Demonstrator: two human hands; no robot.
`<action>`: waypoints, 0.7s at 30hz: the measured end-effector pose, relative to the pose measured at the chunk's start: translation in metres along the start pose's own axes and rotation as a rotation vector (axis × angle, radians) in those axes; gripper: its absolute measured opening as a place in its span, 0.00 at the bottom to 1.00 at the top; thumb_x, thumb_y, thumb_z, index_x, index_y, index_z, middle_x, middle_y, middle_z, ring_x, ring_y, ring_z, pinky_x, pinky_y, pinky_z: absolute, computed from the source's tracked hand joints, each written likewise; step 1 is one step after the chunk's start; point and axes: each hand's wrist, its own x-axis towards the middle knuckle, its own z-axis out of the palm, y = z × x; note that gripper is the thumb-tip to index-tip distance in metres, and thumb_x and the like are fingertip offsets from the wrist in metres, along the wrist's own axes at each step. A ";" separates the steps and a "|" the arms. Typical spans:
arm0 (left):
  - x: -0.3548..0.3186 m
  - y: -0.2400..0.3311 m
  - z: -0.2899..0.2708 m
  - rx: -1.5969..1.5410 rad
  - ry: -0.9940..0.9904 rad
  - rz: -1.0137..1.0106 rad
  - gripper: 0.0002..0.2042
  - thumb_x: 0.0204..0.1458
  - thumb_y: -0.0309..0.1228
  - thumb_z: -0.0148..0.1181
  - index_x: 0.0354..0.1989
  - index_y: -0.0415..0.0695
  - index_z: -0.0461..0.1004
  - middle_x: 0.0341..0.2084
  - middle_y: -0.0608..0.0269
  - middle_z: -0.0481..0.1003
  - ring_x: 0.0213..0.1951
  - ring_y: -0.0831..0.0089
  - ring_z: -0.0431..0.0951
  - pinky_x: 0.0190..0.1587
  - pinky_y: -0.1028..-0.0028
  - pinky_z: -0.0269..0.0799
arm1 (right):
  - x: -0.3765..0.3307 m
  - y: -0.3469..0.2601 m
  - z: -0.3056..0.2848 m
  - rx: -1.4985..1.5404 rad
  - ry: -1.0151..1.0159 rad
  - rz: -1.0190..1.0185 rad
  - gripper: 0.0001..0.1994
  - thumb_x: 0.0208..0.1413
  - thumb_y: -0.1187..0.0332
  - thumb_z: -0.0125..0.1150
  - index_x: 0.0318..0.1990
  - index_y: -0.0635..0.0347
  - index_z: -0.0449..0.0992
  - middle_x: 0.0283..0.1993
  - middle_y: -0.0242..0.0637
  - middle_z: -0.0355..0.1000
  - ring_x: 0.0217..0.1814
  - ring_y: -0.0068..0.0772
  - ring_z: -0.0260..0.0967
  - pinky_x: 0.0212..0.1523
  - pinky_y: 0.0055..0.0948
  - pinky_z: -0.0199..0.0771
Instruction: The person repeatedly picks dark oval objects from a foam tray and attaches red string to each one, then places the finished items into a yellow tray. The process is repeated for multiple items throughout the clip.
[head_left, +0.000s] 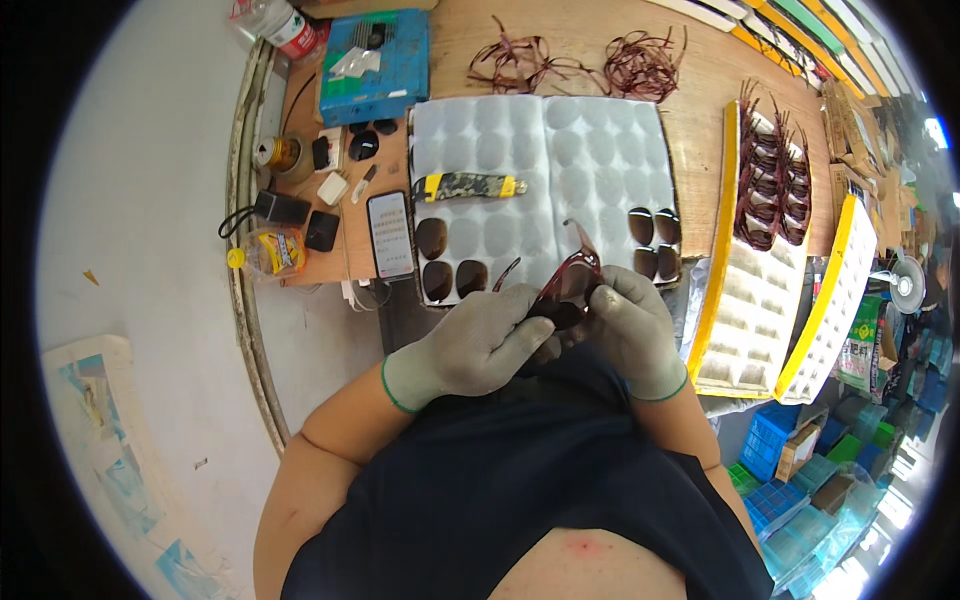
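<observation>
Both my hands wear grey gloves with green cuffs. Between them, over the near edge of a white tray with round hollows point(585, 200), they hold a pair of dark red sunglasses point(578, 280). My left hand point(485, 345) is closed on the side with a dark lens, and my right hand point(635, 325) grips the other end; its fingertips are partly hidden. One temple points up and away. Loose brown lenses point(437, 280) lie in the tray's left near corner, and several more lenses point(655, 230) lie at its right. A yellow-and-camouflage handled tool point(470, 187) rests across the tray.
Left of the tray lie a phone point(390, 235), a blue box point(375, 70), a black case point(282, 207) and a bottle point(275, 252). Tangled red frames point(640, 65) sit behind it. On the right, a yellow-edged tray point(750, 310) holds stacked frames point(775, 180); blue crates point(770, 440) stand below.
</observation>
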 end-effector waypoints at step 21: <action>0.038 0.040 0.063 0.106 0.257 0.070 0.15 0.69 0.26 0.44 0.54 0.30 0.73 0.27 0.58 0.80 0.27 0.72 0.79 0.34 0.71 0.76 | 0.008 -0.085 -0.061 -0.320 -0.230 0.085 0.15 0.70 0.62 0.61 0.42 0.69 0.80 0.35 0.39 0.78 0.37 0.28 0.75 0.41 0.28 0.76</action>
